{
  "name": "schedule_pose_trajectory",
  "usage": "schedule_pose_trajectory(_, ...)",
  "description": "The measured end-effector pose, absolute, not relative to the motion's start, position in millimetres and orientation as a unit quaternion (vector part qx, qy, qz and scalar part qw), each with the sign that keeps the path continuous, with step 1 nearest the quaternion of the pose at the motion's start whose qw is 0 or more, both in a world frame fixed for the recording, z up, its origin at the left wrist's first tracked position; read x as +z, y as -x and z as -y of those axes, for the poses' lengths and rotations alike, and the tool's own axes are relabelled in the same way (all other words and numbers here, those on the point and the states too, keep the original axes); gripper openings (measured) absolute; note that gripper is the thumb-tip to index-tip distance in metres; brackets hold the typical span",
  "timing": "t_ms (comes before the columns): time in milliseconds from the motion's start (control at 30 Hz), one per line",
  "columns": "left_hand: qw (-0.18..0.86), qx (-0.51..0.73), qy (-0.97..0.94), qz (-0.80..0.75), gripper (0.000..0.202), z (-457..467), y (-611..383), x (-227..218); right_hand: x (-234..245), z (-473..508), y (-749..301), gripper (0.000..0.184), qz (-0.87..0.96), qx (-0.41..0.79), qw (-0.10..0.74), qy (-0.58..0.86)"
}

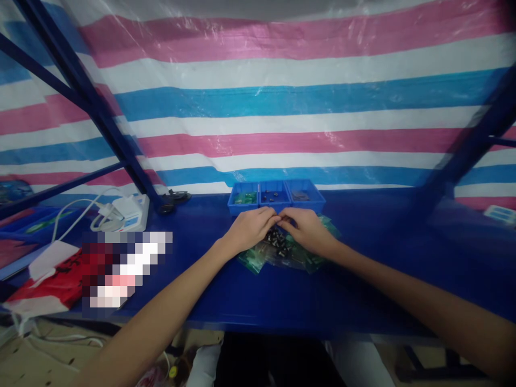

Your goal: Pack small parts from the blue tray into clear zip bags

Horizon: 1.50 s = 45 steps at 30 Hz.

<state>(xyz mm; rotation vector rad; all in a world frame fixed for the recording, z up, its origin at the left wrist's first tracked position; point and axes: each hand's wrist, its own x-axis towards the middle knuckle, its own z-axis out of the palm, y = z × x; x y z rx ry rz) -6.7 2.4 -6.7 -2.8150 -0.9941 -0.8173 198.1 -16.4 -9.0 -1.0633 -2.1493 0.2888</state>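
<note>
My left hand point(252, 228) and my right hand point(306, 227) meet at the fingertips over the middle of the table. The fingers of both are pinched together; whatever they hold is too small and hidden to make out. Just below them lies a pile of small black and silvery parts point(279, 243), like screws or feet. It rests on a clear plastic sheet or bag point(284, 262). Small green plastic packets point(253, 261) lie by my left hand, and more green packets point(329, 226) are partly covered by my right hand.
A blue three-part bin point(278, 205) stands behind my hands, holding green packets, small dark parts and flat greyish pieces. To the left are a white power strip point(137, 213) with cables and a red bag point(68, 277). Blue frame posts point(116, 145) flank the blue table point(209, 306).
</note>
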Motion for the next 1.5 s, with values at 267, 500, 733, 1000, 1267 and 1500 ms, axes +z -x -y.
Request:
schedule_pose_trajectory(267,-0.003,-0.304,0.892,0.333,0.023,3,5,-1,-9,17,-197,0.018,0.824,0.126,0.354,0.423)
schedule_pose_trajectory(500,0.018,-0.29,0.903,0.316,0.017,0,8,-5,-10,15,-197,0.016,0.808,0.128,0.383,0.429)
schedule_pose_trajectory(733,0.023,-0.292,0.893,0.341,0.018,1,7,-5,-5,14,-202,0.015,0.832,0.042,0.351,0.428)
schedule_pose_trajectory(1000,0.024,-0.303,0.861,0.408,0.02,0,9,-5,13,-36,-199,0.03,0.833,-0.186,0.24,0.463)
schedule_pose_trajectory(1267,0.02,-0.296,0.853,0.429,0.018,-4,13,-8,-7,6,-200,0.026,0.898,-0.057,0.232,0.37)
schedule_pose_trajectory(1500,0.026,-0.297,0.851,0.432,0.018,-4,13,-5,-18,17,-199,0.027,0.925,0.012,0.187,0.332)
